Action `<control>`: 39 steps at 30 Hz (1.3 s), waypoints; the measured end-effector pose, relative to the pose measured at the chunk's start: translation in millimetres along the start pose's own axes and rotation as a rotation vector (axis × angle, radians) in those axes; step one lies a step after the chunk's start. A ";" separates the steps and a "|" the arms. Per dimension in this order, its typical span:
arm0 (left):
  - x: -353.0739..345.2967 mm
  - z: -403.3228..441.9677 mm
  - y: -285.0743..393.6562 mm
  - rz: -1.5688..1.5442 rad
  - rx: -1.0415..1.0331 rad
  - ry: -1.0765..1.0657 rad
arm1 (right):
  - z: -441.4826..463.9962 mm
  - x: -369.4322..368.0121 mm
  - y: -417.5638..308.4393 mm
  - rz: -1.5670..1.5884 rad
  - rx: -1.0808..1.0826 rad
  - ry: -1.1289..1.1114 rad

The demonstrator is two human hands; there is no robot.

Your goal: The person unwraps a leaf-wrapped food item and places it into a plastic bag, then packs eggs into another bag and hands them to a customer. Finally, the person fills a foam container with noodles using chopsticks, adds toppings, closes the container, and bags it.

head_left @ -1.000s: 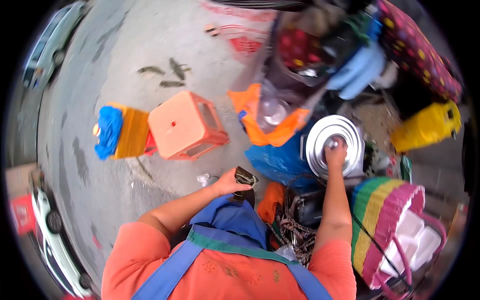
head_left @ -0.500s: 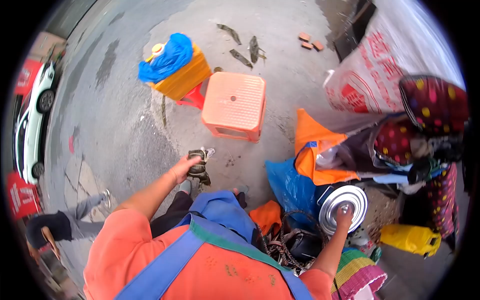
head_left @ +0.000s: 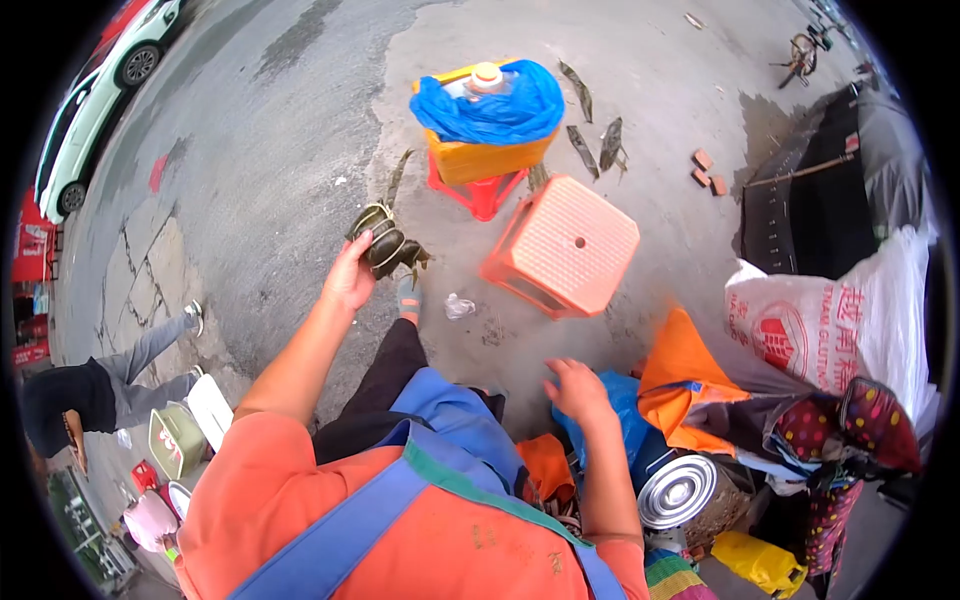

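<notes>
My left hand [head_left: 352, 272] grips a dark green leaf-wrapped bundle [head_left: 383, 243] tied with pale string, held up over the pavement. Empty, with its fingers apart, my right hand [head_left: 578, 388] is in the air near the blue plastic bag [head_left: 618, 420]. The round silver lid [head_left: 677, 492] rests on its pot at the lower right, apart from my right hand. An orange stool [head_left: 575, 245] stands in front of me. Left of it, a yellow container [head_left: 490, 158] lined with a blue bag and holding a capped bottle sits on a red stool [head_left: 484, 197].
A white printed sack [head_left: 840, 320], an orange bag [head_left: 685, 385] and a yellow jug [head_left: 758, 563] are at the right. Leaves [head_left: 580, 150] and bricks [head_left: 703, 173] lie on the ground. Another person [head_left: 75, 410] bends over at the far left, near a parked car [head_left: 105, 95].
My right hand has let go of the lid and moved left, away from it. The bundle in my left hand has been raised outward. The view has swung left.
</notes>
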State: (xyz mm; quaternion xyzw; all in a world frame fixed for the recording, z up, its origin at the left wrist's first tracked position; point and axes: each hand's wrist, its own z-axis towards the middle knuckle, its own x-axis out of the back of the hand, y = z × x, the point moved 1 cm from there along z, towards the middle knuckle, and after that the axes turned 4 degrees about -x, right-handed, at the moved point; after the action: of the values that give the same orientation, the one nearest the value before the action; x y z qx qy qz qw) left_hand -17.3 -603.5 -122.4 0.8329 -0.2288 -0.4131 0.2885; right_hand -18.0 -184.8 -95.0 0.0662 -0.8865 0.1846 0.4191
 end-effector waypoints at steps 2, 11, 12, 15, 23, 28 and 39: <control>12.0 20.9 33.1 0.010 -0.123 0.054 | 48.7 15.0 -71.9 0.153 0.183 0.025; 87.2 132.1 195.1 -0.243 -0.270 0.116 | 190.4 119.8 -304.5 0.360 0.323 0.139; 95.6 134.0 208.2 -0.267 -0.282 0.115 | 222.7 114.8 -304.1 0.430 0.243 0.161; 125.1 148.5 262.3 -0.276 -0.292 0.140 | 343.6 100.9 -291.4 0.995 -0.281 0.179; 216.5 165.0 331.5 -0.446 -0.192 0.299 | 411.1 63.5 -355.0 0.707 -0.085 0.117; 206.5 178.0 351.3 -0.552 -0.211 0.306 | 432.4 107.5 -313.0 1.472 -0.871 0.596; 209.8 192.8 364.6 -0.494 -0.313 0.448 | 491.4 303.9 -343.9 0.380 0.089 0.757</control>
State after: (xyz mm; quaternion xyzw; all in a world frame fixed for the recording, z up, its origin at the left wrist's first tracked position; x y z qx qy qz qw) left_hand -111.2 -1055.4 -89.9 0.8786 0.1139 -0.3078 0.3469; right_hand -472.1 -679.0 -53.6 -0.1527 -0.6578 0.3079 0.6702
